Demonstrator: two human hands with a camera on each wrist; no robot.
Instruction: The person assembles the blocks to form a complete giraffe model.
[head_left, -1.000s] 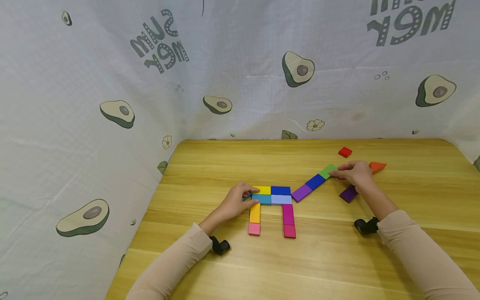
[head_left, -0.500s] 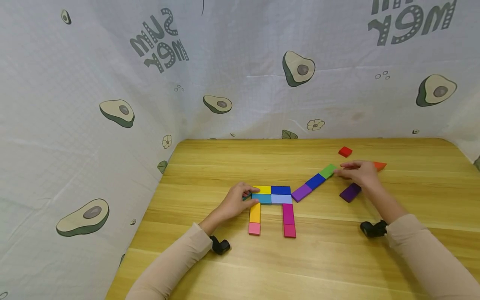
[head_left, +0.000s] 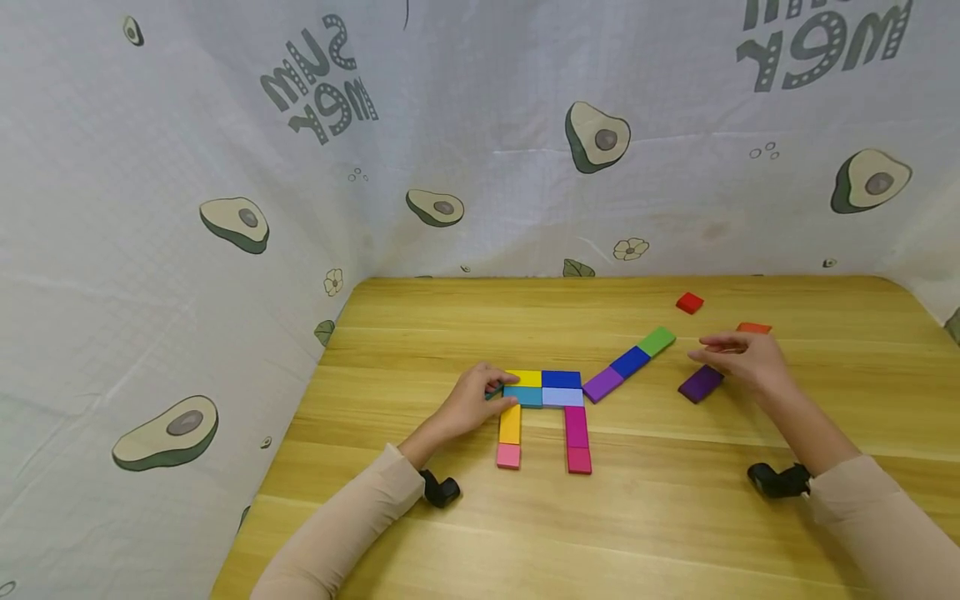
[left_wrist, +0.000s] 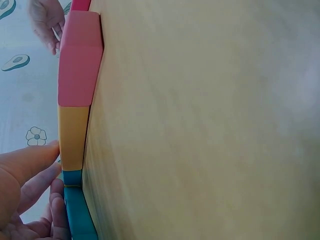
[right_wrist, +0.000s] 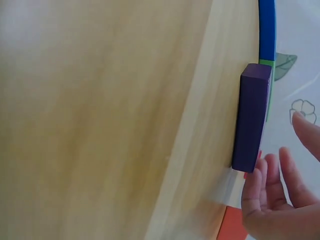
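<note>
In the head view my left hand (head_left: 474,402) rests at the left end of a flat block figure, fingertips at a yellow block (head_left: 525,378) and thumb at a teal block (head_left: 528,397). A darker teal block (left_wrist: 80,212) lies partly hidden under its fingers. My right hand (head_left: 746,363) hovers, loosely spread and holding nothing, just right of a dark purple block (head_left: 701,384). It partly covers an orange block (head_left: 754,328). A slanting row of purple (head_left: 603,384), blue (head_left: 630,362) and green (head_left: 657,342) blocks meets the figure's right end.
Below the figure's body run two legs, one of yellow and pink (head_left: 508,456) blocks, one of magenta (head_left: 576,427) and crimson blocks. A red block (head_left: 690,302) lies near the table's (head_left: 450,317) back edge. An avocado-print cloth (head_left: 487,167) hangs behind.
My right hand has let go of the green block and drawn back to the right, past the dark purple block. The left hand stays where it was.
</note>
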